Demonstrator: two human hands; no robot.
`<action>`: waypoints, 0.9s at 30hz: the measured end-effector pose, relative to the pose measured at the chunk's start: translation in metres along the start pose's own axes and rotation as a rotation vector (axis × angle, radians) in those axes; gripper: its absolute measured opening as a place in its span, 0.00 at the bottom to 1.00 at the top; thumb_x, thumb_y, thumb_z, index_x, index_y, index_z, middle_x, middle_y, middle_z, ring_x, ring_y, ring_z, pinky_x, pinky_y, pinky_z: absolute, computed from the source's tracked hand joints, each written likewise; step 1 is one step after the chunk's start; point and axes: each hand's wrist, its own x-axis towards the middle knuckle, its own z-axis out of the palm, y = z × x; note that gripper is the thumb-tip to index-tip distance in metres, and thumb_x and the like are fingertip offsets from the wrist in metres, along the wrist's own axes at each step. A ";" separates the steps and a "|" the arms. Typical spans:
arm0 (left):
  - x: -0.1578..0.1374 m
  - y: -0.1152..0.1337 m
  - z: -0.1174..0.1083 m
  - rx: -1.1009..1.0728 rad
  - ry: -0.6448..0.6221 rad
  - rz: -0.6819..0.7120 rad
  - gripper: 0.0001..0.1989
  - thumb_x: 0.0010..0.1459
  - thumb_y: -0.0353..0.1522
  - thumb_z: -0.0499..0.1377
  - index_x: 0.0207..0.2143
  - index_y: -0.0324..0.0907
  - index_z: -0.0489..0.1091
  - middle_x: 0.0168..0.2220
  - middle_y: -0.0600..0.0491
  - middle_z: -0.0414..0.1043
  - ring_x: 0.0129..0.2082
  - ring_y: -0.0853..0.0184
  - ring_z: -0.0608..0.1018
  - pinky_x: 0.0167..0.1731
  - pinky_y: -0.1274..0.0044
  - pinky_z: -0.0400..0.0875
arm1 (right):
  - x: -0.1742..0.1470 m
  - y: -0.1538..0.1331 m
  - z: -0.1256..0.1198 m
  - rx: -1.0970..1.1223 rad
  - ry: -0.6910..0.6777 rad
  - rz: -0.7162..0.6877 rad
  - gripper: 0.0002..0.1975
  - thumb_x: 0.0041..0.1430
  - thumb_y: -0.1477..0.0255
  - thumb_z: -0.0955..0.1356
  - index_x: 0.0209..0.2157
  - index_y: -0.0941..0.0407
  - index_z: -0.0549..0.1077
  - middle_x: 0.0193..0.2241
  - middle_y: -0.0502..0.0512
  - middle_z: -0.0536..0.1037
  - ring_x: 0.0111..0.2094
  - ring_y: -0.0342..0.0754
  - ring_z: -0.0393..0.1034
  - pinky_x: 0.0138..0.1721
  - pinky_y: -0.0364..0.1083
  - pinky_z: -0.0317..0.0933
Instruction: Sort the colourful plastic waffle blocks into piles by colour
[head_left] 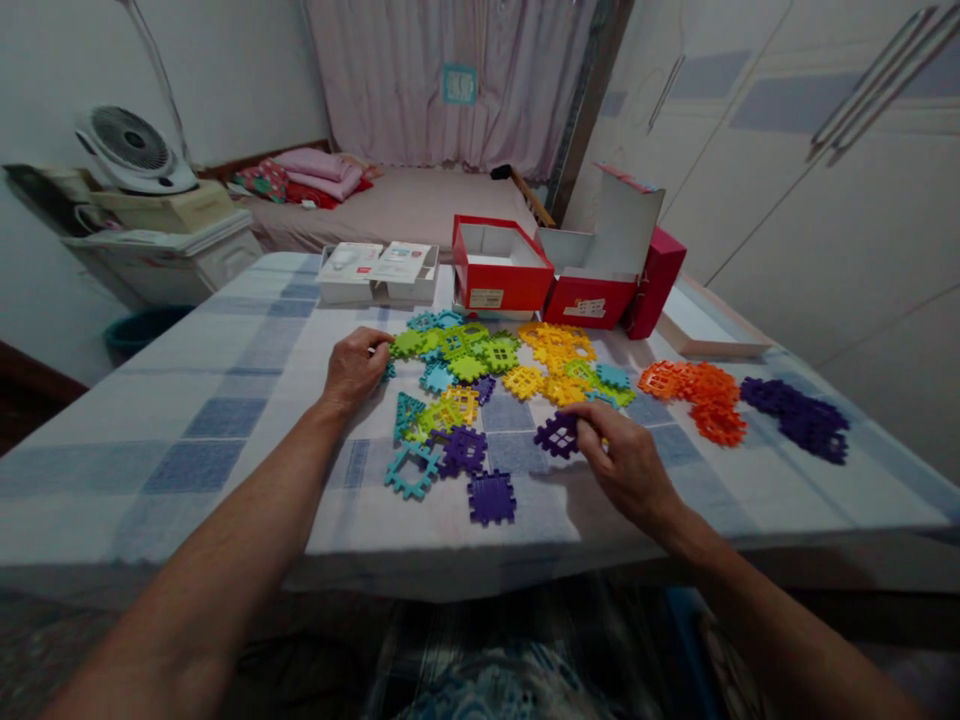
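Note:
My right hand [619, 455] pinches a purple toothed building tile [557, 436] with a window cut into it, just above the cloth. At the left edge of the mixed pile, my left hand [355, 372] is closed with curled fingers; what they grip, if anything, is hidden. Light green tiles [469, 345] and blue ones lie beside those fingers. Nearer to me are a solid purple tile [492, 497], a teal square frame [412, 470], a teal triangle [407, 415] and more purple tiles [459, 450]. Yellow tiles [559, 345] lie beyond my right hand.
Orange tiles [694, 390] and a dark purple heap [799, 417] lie to the right. Along the back stand an open red box [502, 285], a second red box [589, 303], a white box [346, 290] and a shallow pale lid [712, 335]. A checked cloth [180, 440] covers the table.

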 end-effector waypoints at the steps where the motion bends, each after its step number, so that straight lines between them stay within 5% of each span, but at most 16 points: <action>1: 0.001 0.000 0.000 0.004 -0.003 0.000 0.15 0.53 0.32 0.51 0.36 0.38 0.76 0.39 0.48 0.77 0.36 0.64 0.77 0.42 0.76 0.71 | -0.002 -0.009 0.002 0.092 -0.058 0.033 0.12 0.62 0.74 0.58 0.40 0.55 0.72 0.34 0.53 0.77 0.36 0.48 0.71 0.41 0.47 0.63; 6: 0.006 -0.006 0.003 -0.013 0.021 -0.016 0.16 0.53 0.32 0.51 0.37 0.38 0.77 0.39 0.48 0.77 0.37 0.64 0.77 0.41 0.77 0.71 | -0.013 -0.040 0.025 0.249 -0.341 0.014 0.12 0.64 0.71 0.60 0.44 0.54 0.71 0.39 0.53 0.76 0.41 0.47 0.70 0.44 0.46 0.62; 13: 0.010 -0.012 0.003 -0.022 0.015 -0.058 0.16 0.52 0.32 0.51 0.37 0.39 0.77 0.39 0.48 0.78 0.37 0.63 0.78 0.42 0.75 0.70 | -0.018 -0.036 0.038 0.052 -0.327 -0.087 0.17 0.57 0.64 0.68 0.47 0.55 0.69 0.44 0.60 0.71 0.46 0.54 0.64 0.47 0.54 0.59; 27: 0.012 -0.011 0.006 -0.010 -0.005 -0.056 0.16 0.52 0.32 0.51 0.36 0.38 0.77 0.39 0.47 0.78 0.37 0.63 0.77 0.43 0.75 0.69 | -0.010 -0.054 0.023 0.098 -0.498 0.082 0.09 0.54 0.70 0.68 0.35 0.55 0.64 0.34 0.52 0.70 0.35 0.47 0.63 0.35 0.45 0.56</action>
